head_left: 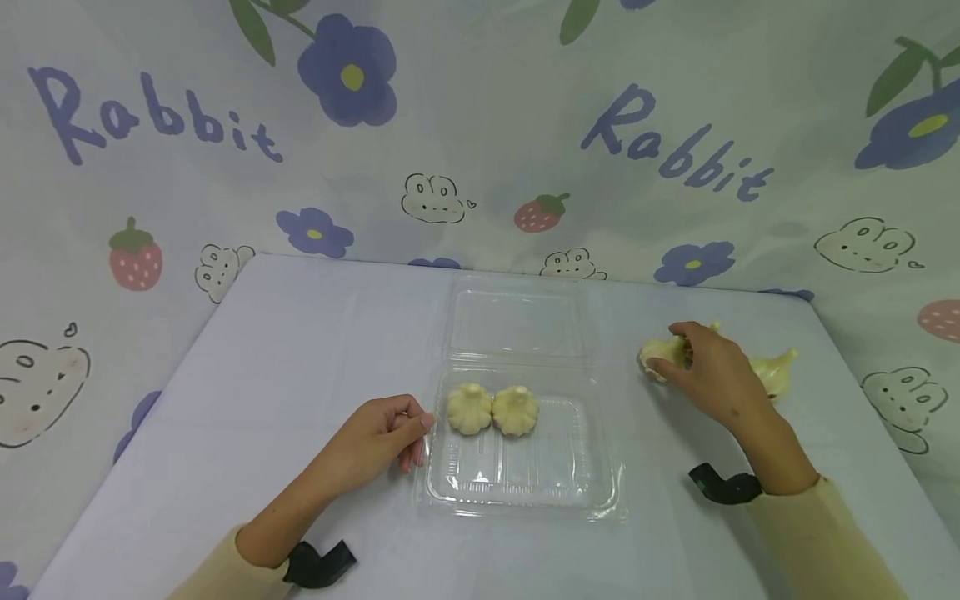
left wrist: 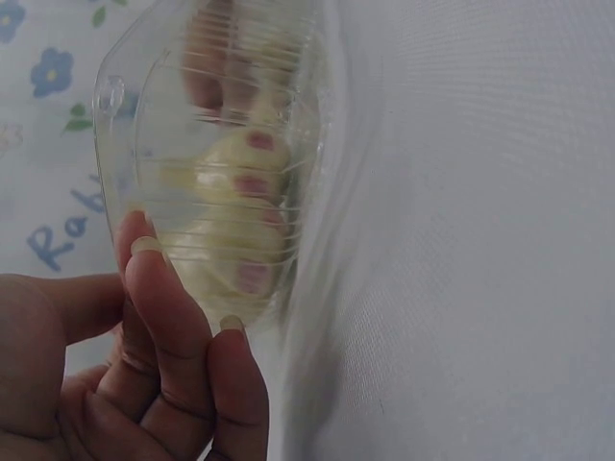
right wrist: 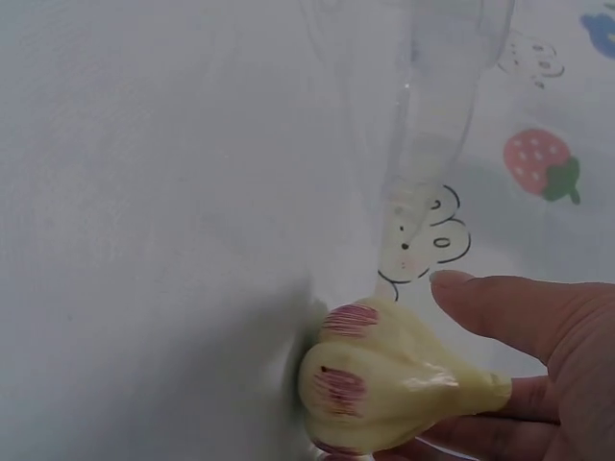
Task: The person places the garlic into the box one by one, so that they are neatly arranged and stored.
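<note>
Two pale garlic bulbs sit side by side in the base of a clear plastic clamshell box, whose lid lies open behind. At the box's left edge, my left hand pinches the rim between thumb and fingers. To the right of the box, my right hand reaches over a garlic bulb standing on the table. Its thumb is apart from the bulb in the right wrist view, while the other fingers pass behind it, partly hidden. Another garlic bulb lies beyond that hand.
A white cloth covers the table. Behind it hangs a printed curtain with rabbits, flowers and strawberries. The tip of one more bulb shows past the right hand. Black straps sit at both wrists.
</note>
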Tool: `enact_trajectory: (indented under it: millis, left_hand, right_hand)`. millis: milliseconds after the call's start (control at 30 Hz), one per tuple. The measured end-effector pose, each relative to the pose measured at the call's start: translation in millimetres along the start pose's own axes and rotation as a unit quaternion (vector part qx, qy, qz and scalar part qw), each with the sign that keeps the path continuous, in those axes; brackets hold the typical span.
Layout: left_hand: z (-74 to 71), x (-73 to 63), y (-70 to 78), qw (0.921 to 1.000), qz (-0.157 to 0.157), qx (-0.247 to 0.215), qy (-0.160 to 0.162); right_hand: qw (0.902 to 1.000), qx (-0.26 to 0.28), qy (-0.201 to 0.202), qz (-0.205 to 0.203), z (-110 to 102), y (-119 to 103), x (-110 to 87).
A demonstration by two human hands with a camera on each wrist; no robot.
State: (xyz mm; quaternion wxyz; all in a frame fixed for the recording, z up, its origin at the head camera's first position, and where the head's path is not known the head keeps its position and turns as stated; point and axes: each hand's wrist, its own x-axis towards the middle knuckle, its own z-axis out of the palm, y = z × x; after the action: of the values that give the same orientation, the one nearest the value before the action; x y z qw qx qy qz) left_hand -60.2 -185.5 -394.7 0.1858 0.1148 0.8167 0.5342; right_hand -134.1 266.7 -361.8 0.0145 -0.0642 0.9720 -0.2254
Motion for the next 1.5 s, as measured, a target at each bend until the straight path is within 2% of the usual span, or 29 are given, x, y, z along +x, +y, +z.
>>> enact_trajectory:
  millis: [433,733,1500]
  left_hand:
    - [0.0,0.6,2.2,1.0000,0.000,-0.002,-0.001]
    - [0.1,1.1,2.2,1.0000,-0.003,-0.005,-0.002]
    - [0.5,0.1,1.1,1.0000,-0.003,-0.006,-0.002]
  right_hand:
    - [0.9998,-0.004,-0.015,0.010,10.1,10.2,2.4]
    - [1.0000,-0.004,0.001,0.001,14.6,13.3,2.8]
    - [0.9999,-0.005,0.009,0.005,17.1,10.0,2.6]
